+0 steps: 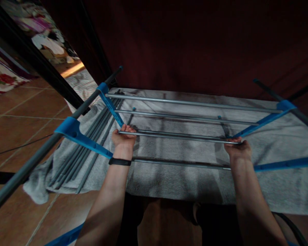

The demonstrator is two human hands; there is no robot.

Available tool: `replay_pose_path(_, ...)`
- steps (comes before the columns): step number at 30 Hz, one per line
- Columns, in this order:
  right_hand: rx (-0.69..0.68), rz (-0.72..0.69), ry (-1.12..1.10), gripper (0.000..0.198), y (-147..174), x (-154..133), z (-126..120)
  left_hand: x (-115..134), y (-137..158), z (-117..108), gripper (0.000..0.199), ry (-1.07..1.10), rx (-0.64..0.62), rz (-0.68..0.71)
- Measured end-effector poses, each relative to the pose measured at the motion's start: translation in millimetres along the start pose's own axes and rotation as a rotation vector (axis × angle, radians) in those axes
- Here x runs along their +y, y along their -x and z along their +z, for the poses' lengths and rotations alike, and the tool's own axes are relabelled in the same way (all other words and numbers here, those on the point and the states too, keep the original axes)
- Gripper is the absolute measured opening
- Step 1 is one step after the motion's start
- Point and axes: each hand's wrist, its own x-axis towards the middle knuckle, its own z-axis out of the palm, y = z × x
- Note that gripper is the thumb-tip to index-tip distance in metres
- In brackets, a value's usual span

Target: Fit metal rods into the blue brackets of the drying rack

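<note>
A thin grey metal rod (179, 137) runs crosswise between my hands. My left hand (124, 137) is closed around its left end, palm up, with a dark band on the wrist. My right hand (238, 147) grips the opposite end, fingers curled beneath it. Both hands are inside a rack frame with blue plastic brackets: a left bracket (110, 106), a nearer left bracket (84, 138) and a right bracket (265, 119). Other crossbars span the frame, including a far crossbar (190, 105). Exactly how the held rod's ends meet the brackets is hidden by my fingers.
A grey towel (169, 184) lies under the rack on the tiled floor (28, 112). Several loose grey tubes (84, 150) lie on its left part. A dark red panel (195, 44) stands behind. A thick side tube (38, 159) slants along the left.
</note>
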Motion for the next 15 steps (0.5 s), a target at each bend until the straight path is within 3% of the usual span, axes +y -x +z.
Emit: replay_pose_path(15, -0.016, -0.020, 0.023, 0.039, -1.1, 4.6, -4.4, -1.9, -1.9, -0.5, 0.040, 0.013, -0.007, -0.034)
